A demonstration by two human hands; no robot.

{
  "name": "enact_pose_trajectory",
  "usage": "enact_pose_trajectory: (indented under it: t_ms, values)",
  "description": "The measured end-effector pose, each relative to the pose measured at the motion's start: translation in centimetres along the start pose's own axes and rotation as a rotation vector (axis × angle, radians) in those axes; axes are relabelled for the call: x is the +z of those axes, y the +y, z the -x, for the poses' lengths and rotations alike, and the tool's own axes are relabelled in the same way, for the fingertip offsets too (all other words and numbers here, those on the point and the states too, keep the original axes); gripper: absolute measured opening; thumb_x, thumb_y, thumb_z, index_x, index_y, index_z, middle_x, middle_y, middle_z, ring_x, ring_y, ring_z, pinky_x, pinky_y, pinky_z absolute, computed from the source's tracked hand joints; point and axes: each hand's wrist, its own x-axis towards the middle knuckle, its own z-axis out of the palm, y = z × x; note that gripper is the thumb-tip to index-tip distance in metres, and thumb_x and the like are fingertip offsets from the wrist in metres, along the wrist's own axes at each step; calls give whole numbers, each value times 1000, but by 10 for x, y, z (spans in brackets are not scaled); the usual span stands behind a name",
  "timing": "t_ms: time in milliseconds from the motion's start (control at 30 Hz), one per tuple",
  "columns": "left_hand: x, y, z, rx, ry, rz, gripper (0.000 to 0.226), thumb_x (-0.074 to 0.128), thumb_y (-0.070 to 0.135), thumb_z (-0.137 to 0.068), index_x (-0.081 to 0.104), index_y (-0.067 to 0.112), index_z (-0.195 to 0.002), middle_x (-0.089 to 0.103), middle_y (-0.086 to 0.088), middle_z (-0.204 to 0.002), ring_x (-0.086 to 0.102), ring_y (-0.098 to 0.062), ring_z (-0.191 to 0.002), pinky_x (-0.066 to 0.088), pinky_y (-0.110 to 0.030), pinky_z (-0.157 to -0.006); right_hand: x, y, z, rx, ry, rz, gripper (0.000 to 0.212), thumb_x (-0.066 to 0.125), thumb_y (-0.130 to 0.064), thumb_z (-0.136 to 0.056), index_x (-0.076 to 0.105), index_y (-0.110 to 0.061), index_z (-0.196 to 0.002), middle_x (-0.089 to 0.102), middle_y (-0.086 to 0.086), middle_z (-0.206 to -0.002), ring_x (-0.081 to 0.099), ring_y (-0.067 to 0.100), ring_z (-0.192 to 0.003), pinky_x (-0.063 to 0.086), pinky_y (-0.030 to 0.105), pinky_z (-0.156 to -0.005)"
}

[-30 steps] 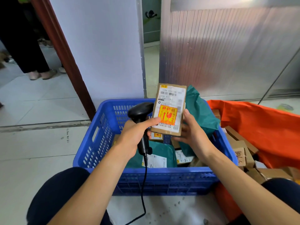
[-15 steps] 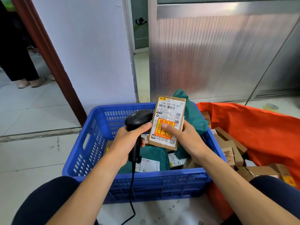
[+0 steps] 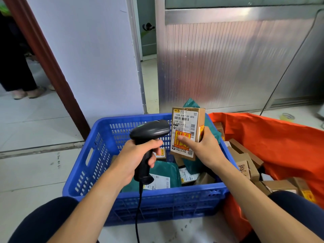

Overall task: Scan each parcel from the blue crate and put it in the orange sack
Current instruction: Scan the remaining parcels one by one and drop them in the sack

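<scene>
My right hand holds a small brown cardboard parcel upright over the blue crate, its white label and yellow-red sticker facing me. My left hand grips a black corded barcode scanner, whose head sits just left of the parcel, almost touching it. Inside the crate lie green mailer bags and small labelled boxes. The orange sack lies open to the right of the crate, with several brown boxes in it.
A white wall and dark red door frame stand behind the crate on the left, and a ribbed metal door on the right. A person's legs and shoes show at far left. A tape roll lies on the floor beyond the sack.
The parcel has turned from tilted to upright and shifted right, now held by my right hand alone. My left hand let go of its edge and drew the scanner slightly left.
</scene>
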Motion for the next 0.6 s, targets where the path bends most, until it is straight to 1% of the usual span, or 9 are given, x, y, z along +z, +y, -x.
enact_pose_trajectory:
  t_ms: [67, 133, 200, 333, 433, 600]
  values:
    - [1, 1, 2, 11, -12, 11, 17, 76, 16, -88, 68, 2, -91, 64, -16, -78, 43, -19, -49, 43, -33, -52, 0, 0, 0, -5, 6, 11, 65, 83, -58, -73, 52, -24, -120, 72, -10, -111, 72, 7, -97, 63, 37, -83]
    - [1, 2, 3, 22, -17, 16, 25, 79, 21, -83, 69, 1, -95, 63, -15, -76, 43, -19, -49, 43, -33, -52, 0, -1, 0, -7, 12, 24, 63, 82, -55, -76, 50, -23, -120, 71, -9, -112, 71, 7, -96, 63, 35, -81]
    - [1, 2, 3, 28, -13, 16, 29, 79, 22, -83, 69, 0, -99, 63, -15, -75, 43, -19, -49, 44, -33, -52, 1, -1, 1, -6, 14, 29, 63, 82, -54, -76, 50, -22, -120, 71, -8, -112, 71, 7, -96, 63, 35, -80]
    - [0, 2, 2, 28, 9, 8, 16, 76, 17, -91, 68, 3, -94, 61, -13, -72, 43, -19, -49, 43, -33, -52, 1, 0, 0, 13, 26, 38, 61, 82, -52, -77, 49, -21, -119, 71, -8, -111, 72, 8, -94, 64, 35, -79]
    - [-1, 2, 2, 29, 31, 4, 14, 75, 16, -91, 68, 4, -90, 61, -12, -71, 44, -19, -49, 43, -33, -52, -1, 2, -2, 26, 56, 61, 62, 82, -53, -77, 49, -20, -118, 71, -8, -110, 71, 10, -93, 63, 38, -80]
    - [0, 3, 2, 21, 53, 20, 13, 75, 17, -91, 70, 6, -93, 60, -10, -68, 43, -18, -49, 43, -32, -51, -3, 5, -4, 35, 90, 94, 63, 81, -54, -77, 48, -20, -118, 71, -7, -109, 71, 10, -92, 63, 40, -80]
